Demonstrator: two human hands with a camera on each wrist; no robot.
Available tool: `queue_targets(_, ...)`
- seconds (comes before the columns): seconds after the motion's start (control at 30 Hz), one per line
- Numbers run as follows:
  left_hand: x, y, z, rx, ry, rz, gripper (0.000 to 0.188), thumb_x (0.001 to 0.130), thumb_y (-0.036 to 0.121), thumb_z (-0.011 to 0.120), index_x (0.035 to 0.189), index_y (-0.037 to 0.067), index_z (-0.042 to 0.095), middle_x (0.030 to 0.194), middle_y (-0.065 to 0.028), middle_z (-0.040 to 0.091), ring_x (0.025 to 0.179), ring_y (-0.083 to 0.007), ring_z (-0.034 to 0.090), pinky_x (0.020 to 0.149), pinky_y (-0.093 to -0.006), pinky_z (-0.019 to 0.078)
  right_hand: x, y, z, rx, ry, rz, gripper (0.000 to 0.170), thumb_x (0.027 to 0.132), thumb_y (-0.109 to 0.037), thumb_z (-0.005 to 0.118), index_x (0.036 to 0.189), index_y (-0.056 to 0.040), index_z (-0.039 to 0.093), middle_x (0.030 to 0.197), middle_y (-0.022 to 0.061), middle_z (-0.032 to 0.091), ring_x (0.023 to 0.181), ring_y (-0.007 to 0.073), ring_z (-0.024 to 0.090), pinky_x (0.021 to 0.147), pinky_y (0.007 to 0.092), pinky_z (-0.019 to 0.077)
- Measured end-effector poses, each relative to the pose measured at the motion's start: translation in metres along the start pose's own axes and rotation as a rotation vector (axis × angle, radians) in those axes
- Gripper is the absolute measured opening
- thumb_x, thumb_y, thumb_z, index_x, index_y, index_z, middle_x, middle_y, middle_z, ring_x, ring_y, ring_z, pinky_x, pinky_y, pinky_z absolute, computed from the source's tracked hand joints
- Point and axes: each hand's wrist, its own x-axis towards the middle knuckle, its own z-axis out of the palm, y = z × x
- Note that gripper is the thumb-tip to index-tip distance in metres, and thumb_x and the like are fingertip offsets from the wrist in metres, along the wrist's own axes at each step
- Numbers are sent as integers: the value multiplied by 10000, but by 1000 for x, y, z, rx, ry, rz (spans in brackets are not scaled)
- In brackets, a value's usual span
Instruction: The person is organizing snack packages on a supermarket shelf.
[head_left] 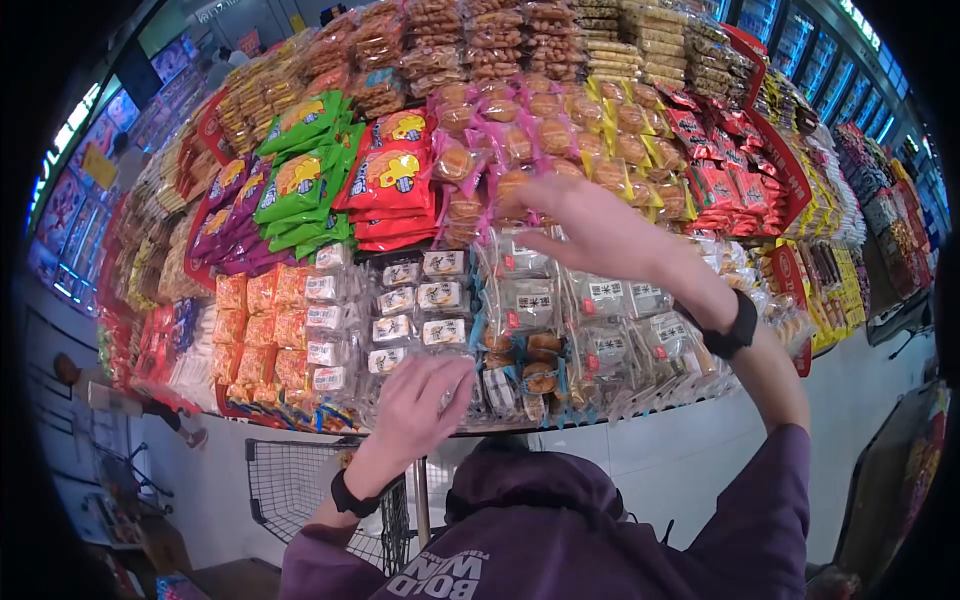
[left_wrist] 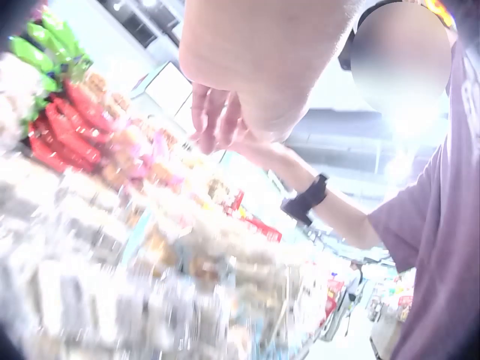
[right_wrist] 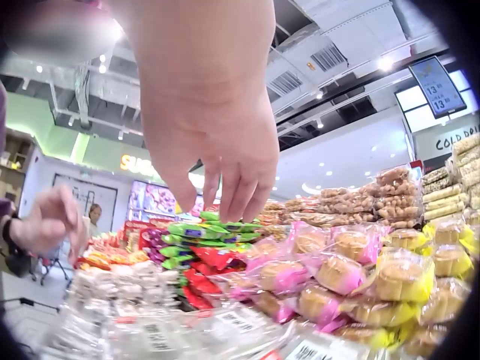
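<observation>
My right hand [head_left: 595, 228] reaches over the display with straight fingers and holds nothing. Beneath it lie pink-edged packs of round cakes [head_left: 510, 145] and clear packs with white labels [head_left: 528, 300]. In the right wrist view, the fingers of the right hand [right_wrist: 217, 161] hang downward above the red bags [right_wrist: 206, 274] and the pink-edged cakes [right_wrist: 311, 266]. My left hand [head_left: 420, 400], fingers loosely bent and nothing in them, hovers at the near edge by small white-labelled packs [head_left: 397, 300]. The left wrist view is blurred by motion.
Green bags [head_left: 300, 180], red bags [head_left: 385, 185] and orange packs [head_left: 258, 330] fill the display's left half. Small red packs [head_left: 725, 165] stand to the right. A wire shopping cart [head_left: 290, 485] is below the near edge. A person [left_wrist: 345, 296] stands farther down the aisle.
</observation>
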Motion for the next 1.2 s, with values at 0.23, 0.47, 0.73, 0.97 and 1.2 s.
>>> queue_targets(0.23,81,-24,-7,9,-163,-232,346,895,207,665,1144,-19,587,1073,-178,639,980,-354,613,865,-426,491,101,67,67,-390,119,54,384,786,-245,705,1061,-14,570,998,163,643,1011,332,605,867,438,482)
queue_targets(0.47,63,-57,5,94,-266,-175,538,938,300,628,1329,-39,482,1386,-238,496,1287,-386,473,1078,-440,388,127,65,71,-361,-33,183,528,674,-220,774,1092,5,543,885,193,668,871,353,656,777,440,517)
queue_targets(0.73,67,-77,1,24,-209,-277,556,938,277,630,1355,-46,454,1435,-237,443,1290,-385,468,1072,-445,393,112,55,49,-43,-76,76,501,723,-200,749,1163,-4,612,902,206,680,851,352,673,781,423,537)
queue_targets(0.97,95,-81,15,41,-185,-219,546,944,254,620,1352,-65,445,1444,-235,431,1310,-377,450,1081,-430,388,90,61,61,-34,-117,-45,285,787,-130,671,1051,-21,675,881,203,675,823,386,654,735,468,535)
queue_targets(1.2,100,-93,36,163,-189,-177,523,945,245,607,1346,-57,461,1445,-233,430,1349,-361,412,1099,-421,372,119,62,24,-274,-184,155,338,811,-143,680,1102,28,652,1015,217,689,921,367,671,822,425,545)
